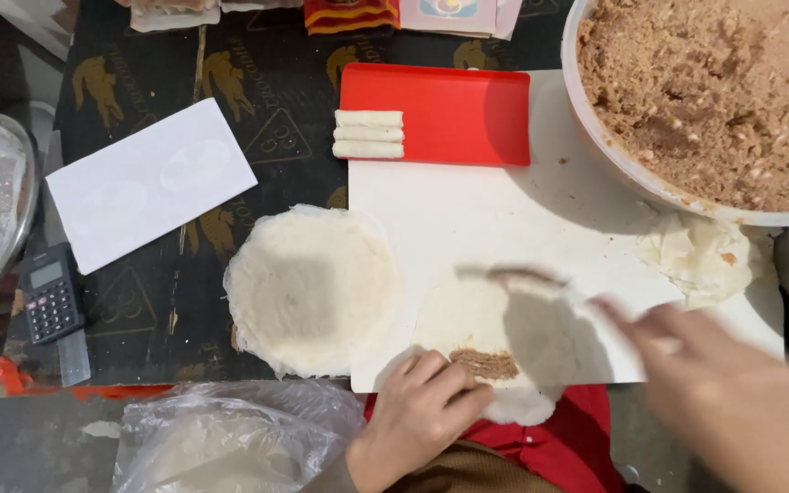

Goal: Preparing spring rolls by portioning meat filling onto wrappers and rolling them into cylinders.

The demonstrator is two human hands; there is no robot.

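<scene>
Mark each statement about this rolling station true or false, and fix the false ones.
1. Three finished rolls lie on the red tray. True.
2. The left hand rests at the near edge of the wrapper by the strip of filling. True.
3. The big bowl is empty. False: it is full of brown filling.
4. The calculator sits on the white board. False: it lies far left on the dark mat.
5. The right hand holds a roll. False: it is blurred, holding a thin tool above the wrapper.
</scene>
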